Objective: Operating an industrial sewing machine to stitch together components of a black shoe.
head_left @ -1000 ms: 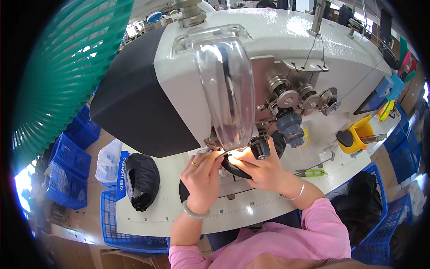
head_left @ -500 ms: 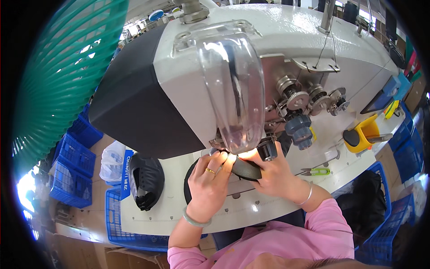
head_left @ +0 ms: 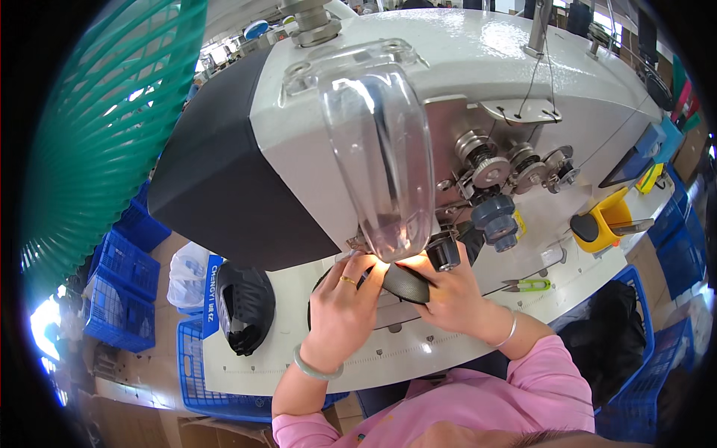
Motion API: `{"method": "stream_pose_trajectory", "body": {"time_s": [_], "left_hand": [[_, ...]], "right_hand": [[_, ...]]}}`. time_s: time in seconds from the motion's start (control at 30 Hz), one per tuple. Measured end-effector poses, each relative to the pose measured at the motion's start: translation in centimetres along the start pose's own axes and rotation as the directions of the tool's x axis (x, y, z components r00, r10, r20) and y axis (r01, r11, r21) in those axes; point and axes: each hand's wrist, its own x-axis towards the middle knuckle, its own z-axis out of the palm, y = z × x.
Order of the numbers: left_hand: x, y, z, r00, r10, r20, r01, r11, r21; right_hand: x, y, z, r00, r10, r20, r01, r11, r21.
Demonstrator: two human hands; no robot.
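A dark, textured shoe upper (head_left: 405,285) lies under the head of a white sewing machine (head_left: 463,56), in the lit spot below its clear plastic guard (head_left: 377,164). My left hand (head_left: 342,310) grips its left side, fingertips pressed close to the light. On the other side my right hand (head_left: 453,295) pinches the edge, the thumb at its near rim. The needle and the forward fingertips are hidden behind the guard and the glare. Left of my hands, a black shoe upper (head_left: 250,306) rests on the white table (head_left: 403,355).
Small green-handled snips (head_left: 532,285) and a yellow holder (head_left: 606,222) are at the right. A green fan cage (head_left: 104,127) rises at the far left. Blue crates (head_left: 119,299) stand beyond the table; another blue crate (head_left: 631,336) holds dark pieces at right.
My left hand has shifted slightly left and down, and the shoe upper has turned a little with it. My right hand keeps nearly the same place. The whole view has moved slightly.
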Motion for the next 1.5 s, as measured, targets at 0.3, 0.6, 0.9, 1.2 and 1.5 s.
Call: {"method": "stream_pose_trajectory", "body": {"time_s": [0.3, 0.6, 0.9, 1.2, 1.5], "left_hand": [[0.3, -1.2, 1.0, 0.974, -0.114, -0.193, 0.077, 0.979, -0.19], [-0.1, -0.4, 1.3, 0.981, 0.003, -0.193, -0.001, 1.0, 0.01], [0.0, -0.9, 0.0, 0.996, 0.081, -0.023, -0.081, 0.997, -0.004], [0.8, -1.2, -0.3, 0.991, 0.132, -0.01, -0.132, 0.99, 0.046], [0.7, -1.5, -0.3, 0.989, 0.151, 0.012, -0.151, 0.988, 0.041]], "right_hand": [[0.8, -0.4, 1.0, 0.996, 0.088, -0.031, -0.088, 0.996, 0.011], [0.6, -0.1, -0.1, 0.998, 0.057, 0.018, -0.058, 0.992, 0.111], [-0.1, -0.6, -0.5, 0.994, 0.097, 0.05, -0.102, 0.991, 0.088], [0.0, -1.0, -0.5, 0.996, 0.087, 0.031, -0.087, 0.996, 0.008], [0.0, -0.8, 0.1, 0.997, 0.07, -0.011, -0.07, 0.997, -0.012]]}}
